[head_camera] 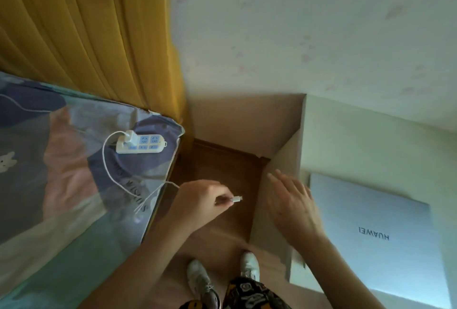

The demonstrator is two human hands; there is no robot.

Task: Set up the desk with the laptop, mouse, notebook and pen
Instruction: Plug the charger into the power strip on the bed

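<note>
One closed silver laptop (378, 229), HUAWEI lettering, lying flat

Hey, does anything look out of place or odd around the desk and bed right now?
Yes: the power strip lies on the bed cover near the mattress corner rather than on the floor or desk. Its white cable trails off the bed edge to the left hand. The closed laptop looks fine.

1 head camera looks steeply down, close over desk (346, 140) edge and floor (222, 185).
</note>
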